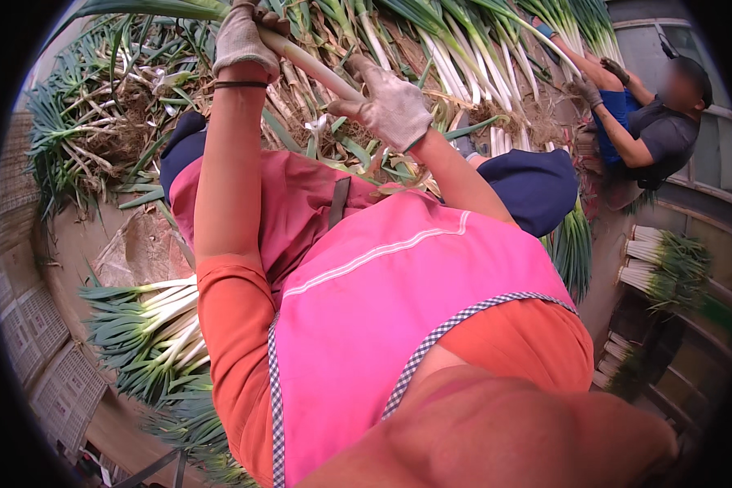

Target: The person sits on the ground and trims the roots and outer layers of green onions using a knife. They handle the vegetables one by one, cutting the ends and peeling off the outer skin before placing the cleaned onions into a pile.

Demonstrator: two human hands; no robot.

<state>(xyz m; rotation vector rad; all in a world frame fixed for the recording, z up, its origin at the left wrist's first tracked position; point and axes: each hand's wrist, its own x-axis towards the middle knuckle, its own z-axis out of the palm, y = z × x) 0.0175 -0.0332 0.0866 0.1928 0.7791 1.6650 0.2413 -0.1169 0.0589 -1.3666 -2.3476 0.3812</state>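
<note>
My left hand (pixel 248 39), in a pale knit work glove, grips a long green onion (pixel 311 68) partway along its stem. The leaves stretch off to the upper left, and the white end slants down toward my right hand (pixel 393 107). This hand, gloved too and soiled, has the stem's lower end between its thumb and fingers. Below the hands, peeled skins and leaf scraps (pixel 357 149) litter the ground between my knees. Untrimmed green onions (pixel 293 91) with dry brown outer leaves lie just beyond.
A rooty heap of green onions (pixel 97 122) lies at left. Cleaner white-stemmed onions (pixel 463 67) lie at upper right, with stacked bundles (pixel 165 329) beside me at left and others (pixel 662 265) at far right. A seated co-worker (pixel 653 122) in gloves holds another onion.
</note>
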